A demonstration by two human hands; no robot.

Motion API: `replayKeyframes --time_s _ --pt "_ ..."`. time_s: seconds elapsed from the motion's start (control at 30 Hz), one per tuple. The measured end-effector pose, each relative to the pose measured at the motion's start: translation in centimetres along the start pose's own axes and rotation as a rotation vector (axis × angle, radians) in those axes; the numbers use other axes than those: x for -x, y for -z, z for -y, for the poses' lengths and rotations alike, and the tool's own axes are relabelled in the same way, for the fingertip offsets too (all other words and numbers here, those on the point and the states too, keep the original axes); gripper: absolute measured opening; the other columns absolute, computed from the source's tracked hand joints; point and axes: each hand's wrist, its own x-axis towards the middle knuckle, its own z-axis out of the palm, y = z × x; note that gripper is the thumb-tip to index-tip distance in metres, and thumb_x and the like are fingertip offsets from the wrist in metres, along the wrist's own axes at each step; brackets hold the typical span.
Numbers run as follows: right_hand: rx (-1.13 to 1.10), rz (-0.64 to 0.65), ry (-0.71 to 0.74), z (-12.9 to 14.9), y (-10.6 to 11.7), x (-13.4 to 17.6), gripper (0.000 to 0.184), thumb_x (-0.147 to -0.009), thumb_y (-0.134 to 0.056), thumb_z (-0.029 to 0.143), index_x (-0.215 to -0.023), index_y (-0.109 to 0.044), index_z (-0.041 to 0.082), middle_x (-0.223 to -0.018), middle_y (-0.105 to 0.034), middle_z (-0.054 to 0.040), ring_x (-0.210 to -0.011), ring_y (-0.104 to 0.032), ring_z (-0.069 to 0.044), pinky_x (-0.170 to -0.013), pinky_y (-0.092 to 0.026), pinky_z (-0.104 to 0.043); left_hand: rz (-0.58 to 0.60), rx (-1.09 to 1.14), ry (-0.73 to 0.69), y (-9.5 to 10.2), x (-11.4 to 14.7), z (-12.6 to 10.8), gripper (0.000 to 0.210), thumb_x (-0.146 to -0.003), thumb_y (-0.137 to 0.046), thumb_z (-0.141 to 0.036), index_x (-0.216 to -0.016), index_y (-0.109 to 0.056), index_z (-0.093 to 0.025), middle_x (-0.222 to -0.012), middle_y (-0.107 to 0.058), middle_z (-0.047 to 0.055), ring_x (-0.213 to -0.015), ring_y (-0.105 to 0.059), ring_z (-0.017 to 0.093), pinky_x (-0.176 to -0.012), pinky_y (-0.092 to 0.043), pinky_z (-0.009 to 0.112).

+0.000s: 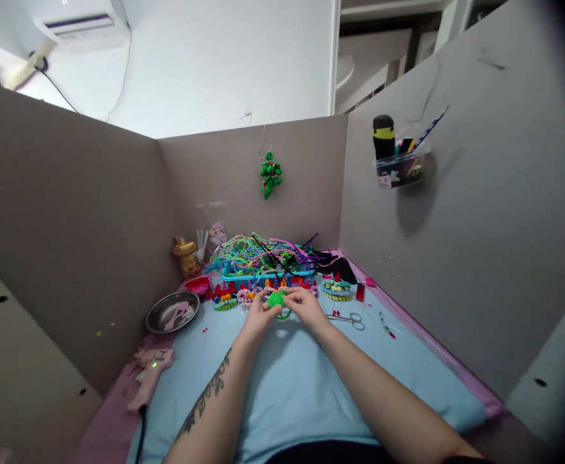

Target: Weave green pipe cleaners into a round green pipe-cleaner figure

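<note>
Between my two hands, above the light blue cloth (282,386), is a bright green fuzzy ball of pipe cleaner (276,299). A green loop of the same stuff hangs just below it at the right. My left hand (262,311) pinches the ball from the left side. From the right, my right hand (306,307) is closed with fingertips at the ball's edge and the green strand. The exact grip of the fingertips is too small to make out. Scissors (353,319) lie to the right of my right hand.
A blue tray (229,281) heaped with colourful pipe cleaners stands behind small finished pieces. At left are a metal bowl (155,317) and a pink glue gun (153,379) with a cord. Grey panels enclose the table. Green figures (271,174) hang at the back.
</note>
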Motion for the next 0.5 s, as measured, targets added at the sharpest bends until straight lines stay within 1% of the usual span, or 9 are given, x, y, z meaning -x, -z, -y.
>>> replayKeyframes --time_s 0.07,0.13,0.27,0.4,0.5 --pt "-0.018 -0.009 -0.086 -0.5 -0.2 0.0 0.013 -0.064 -0.064 0.029 -0.058 -0.068 0.018 -0.096 -0.062 -0.0086 -0.094 -0.058 -0.023 -0.089 -0.038 -0.037 0.002 -0.035 -0.01 0.0 0.0 0.1 0.079 -0.051 -0.079 -0.024 -0.117 -0.037 -0.013 -0.074 -0.067 0.003 -0.067 -0.062 0.014 -0.067 -0.043 0.026" --pt "0.004 -0.022 -0.129 -0.8 -0.4 0.1 0.012 -0.063 -0.064 0.028 -0.057 -0.068 0.018 -0.095 -0.061 -0.0085 -0.094 -0.057 -0.024 -0.09 -0.038 -0.037 0.001 -0.087 -0.031 -0.1 0.0 0.4 0.077 -0.053 -0.077 -0.023 -0.118 -0.036 -0.014 -0.072 -0.066 0.002 -0.064 -0.061 0.014 -0.063 -0.043 0.024" --pt "0.065 -0.053 -0.116 -0.8 -0.8 0.3 0.011 -0.062 -0.061 0.024 -0.055 -0.068 0.018 -0.084 -0.063 -0.0075 -0.087 -0.057 -0.023 -0.086 -0.04 -0.037 -0.013 -0.184 -0.101 0.1 -0.4 1.1 0.074 -0.055 -0.074 -0.02 -0.118 -0.036 -0.014 -0.061 -0.06 -0.004 -0.054 -0.056 0.011 -0.053 -0.038 0.021" --pt "0.068 -0.099 -0.075 -0.9 -1.2 0.6 0.015 -0.065 -0.058 0.026 -0.055 -0.066 0.019 -0.074 -0.064 -0.0062 -0.081 -0.057 -0.022 -0.08 -0.042 -0.036 -0.033 -0.201 -0.125 0.2 -0.7 1.5 0.07 -0.056 -0.073 -0.018 -0.117 -0.038 -0.015 -0.06 -0.057 -0.005 -0.054 -0.056 0.012 -0.053 -0.039 0.021" --pt "0.078 -0.125 -0.059 -1.0 -1.5 0.7 0.015 -0.065 -0.057 0.025 -0.053 -0.064 0.019 -0.073 -0.063 -0.006 -0.081 -0.056 -0.022 -0.08 -0.042 -0.035 -0.029 -0.218 -0.141 0.2 -0.7 1.6 0.07 -0.056 -0.072 -0.017 -0.117 -0.038 -0.015 -0.059 -0.056 -0.006 -0.053 -0.054 0.011 -0.052 -0.038 0.02"
